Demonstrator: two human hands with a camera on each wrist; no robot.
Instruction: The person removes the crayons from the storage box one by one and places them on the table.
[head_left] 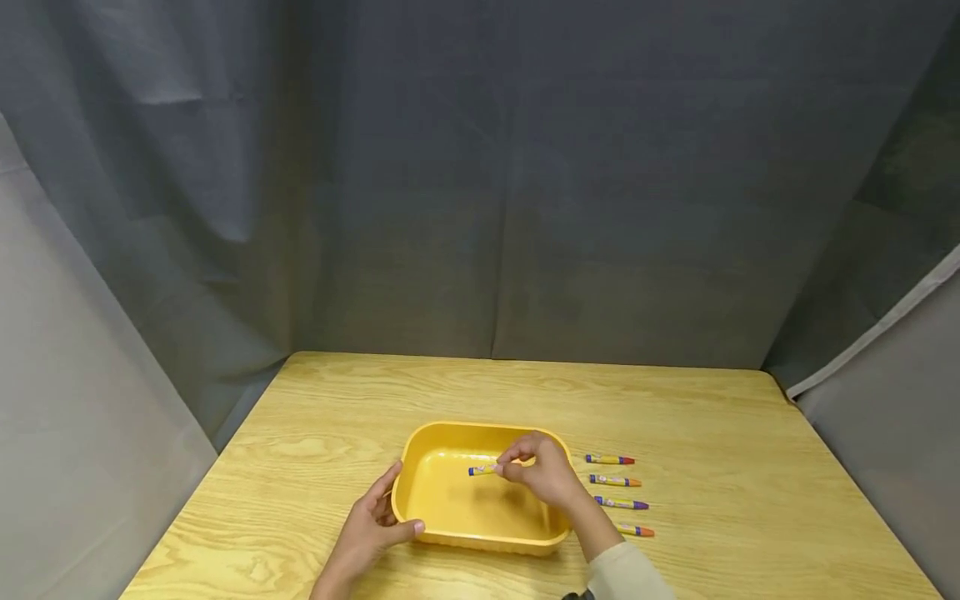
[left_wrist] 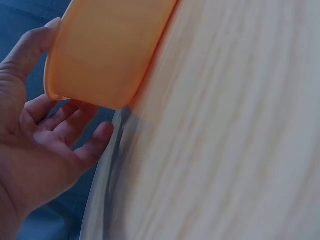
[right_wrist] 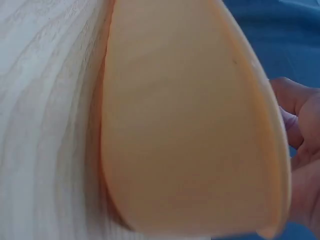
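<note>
A yellow plastic basin (head_left: 480, 543) with rounded corners stands on the table. My left hand (head_left: 363, 527) holds its left end, thumb on the near rim corner and fingers along the outer wall; the left wrist view shows that thumb (left_wrist: 35, 45) at the rim. Over the basin's inside, my right hand (head_left: 543, 473) pinches a crayon (head_left: 482, 471) between thumb and fingertips. The crayon has a yellow wrapper and a dark blue left end; its right end is hidden by the fingers. In the right wrist view the basin wall (right_wrist: 185, 120) covers part of that hand.
Right of the basin several crayons lie in a column: a red one (head_left: 610, 460), an orange one (head_left: 615, 481), a purple one (head_left: 621, 503) and another orange one (head_left: 637, 530), partly behind the right forearm. Grey cloth (head_left: 495, 183) hangs behind the wooden table (head_left: 720, 450).
</note>
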